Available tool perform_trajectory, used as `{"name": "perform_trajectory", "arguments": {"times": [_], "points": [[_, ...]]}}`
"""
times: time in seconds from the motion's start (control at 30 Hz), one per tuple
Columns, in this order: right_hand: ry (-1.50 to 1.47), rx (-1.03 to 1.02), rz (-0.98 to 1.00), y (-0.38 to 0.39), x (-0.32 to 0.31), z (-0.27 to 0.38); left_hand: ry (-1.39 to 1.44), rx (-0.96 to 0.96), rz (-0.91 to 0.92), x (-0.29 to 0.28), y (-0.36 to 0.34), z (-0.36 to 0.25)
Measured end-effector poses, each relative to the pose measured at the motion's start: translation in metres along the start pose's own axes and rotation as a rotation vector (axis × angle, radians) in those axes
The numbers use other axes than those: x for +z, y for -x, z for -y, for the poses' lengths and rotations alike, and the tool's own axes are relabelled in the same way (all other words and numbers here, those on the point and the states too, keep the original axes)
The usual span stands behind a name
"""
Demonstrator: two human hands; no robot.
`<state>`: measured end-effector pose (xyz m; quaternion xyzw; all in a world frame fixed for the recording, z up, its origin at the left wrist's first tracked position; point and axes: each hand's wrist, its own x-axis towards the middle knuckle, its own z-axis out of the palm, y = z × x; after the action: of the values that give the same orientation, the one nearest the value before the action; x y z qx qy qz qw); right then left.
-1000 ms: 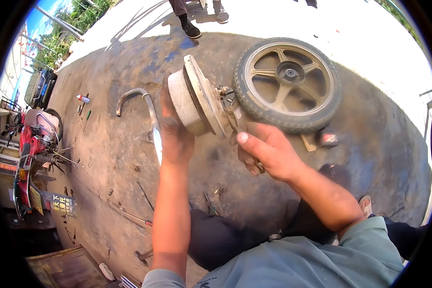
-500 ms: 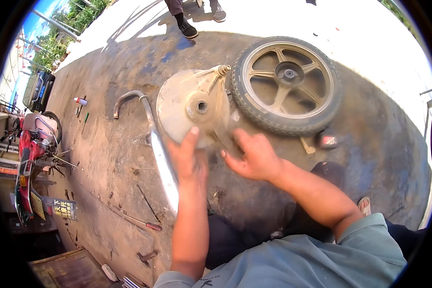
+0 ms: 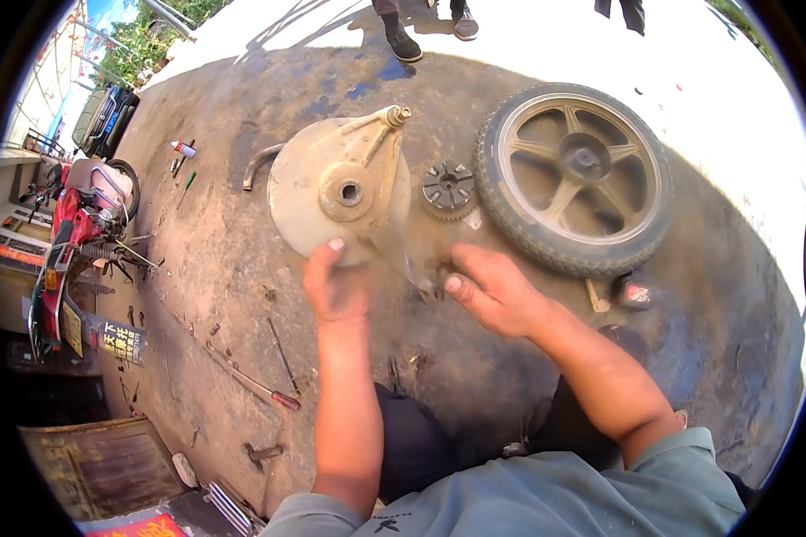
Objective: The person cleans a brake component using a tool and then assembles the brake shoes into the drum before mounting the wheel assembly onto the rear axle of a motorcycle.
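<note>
A dusty, round brake plate (image 3: 300, 192) with a central hub hole and a cast arm faces me, raised in front of the ground. My left hand (image 3: 336, 286) grips its lower edge, thumb on the face and fingers out of sight behind, partly blurred. A thin lever at the plate's lower right blurs toward my right hand (image 3: 501, 291). That hand is beside the lever tip, thumb and forefinger apart; whether it touches the lever I cannot tell. Right of the plate lies a dark toothed sprocket hub (image 3: 448, 186). The bent end of a metal pipe (image 3: 260, 166) shows behind the plate.
A spoked motorcycle wheel with tyre (image 3: 569, 179) lies at right, a small dark-and-red container (image 3: 634, 294) below it. Screwdriver (image 3: 285, 400), hammer (image 3: 262, 455) and a spray can (image 3: 184, 149) are on the ground at left. A red motorcycle (image 3: 67, 224) stands far left; people's feet (image 3: 405, 45) are ahead.
The brake plate has shifted left and tilted, now covering most of the silvery pipe and uncovering the sprocket hub. The view has also shifted slightly, and my hands remain near the plate's lower side.
</note>
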<state>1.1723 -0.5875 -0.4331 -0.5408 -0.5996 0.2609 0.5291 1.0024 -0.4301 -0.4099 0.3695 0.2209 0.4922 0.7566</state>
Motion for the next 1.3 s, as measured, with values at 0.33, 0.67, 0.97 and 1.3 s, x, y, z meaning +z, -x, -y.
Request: {"name": "perform_trajectory", "arguments": {"times": [0.33,0.67,0.97,1.3], "points": [[0.138,0.221,0.04,0.003,0.013,-0.004,-0.311,0.094,0.001,0.034,0.014,0.019],[0.186,0.306,0.292,0.001,0.013,-0.022,-0.463,0.102,-0.009,0.032,0.015,0.026],[0.112,0.334,0.221,-0.002,0.017,-0.02,-0.391,0.089,-0.022,0.027,0.012,0.026],[-0.058,0.334,0.397,0.0,-0.005,-0.025,-0.316,-0.111,-0.149,0.029,0.009,0.032]]}}
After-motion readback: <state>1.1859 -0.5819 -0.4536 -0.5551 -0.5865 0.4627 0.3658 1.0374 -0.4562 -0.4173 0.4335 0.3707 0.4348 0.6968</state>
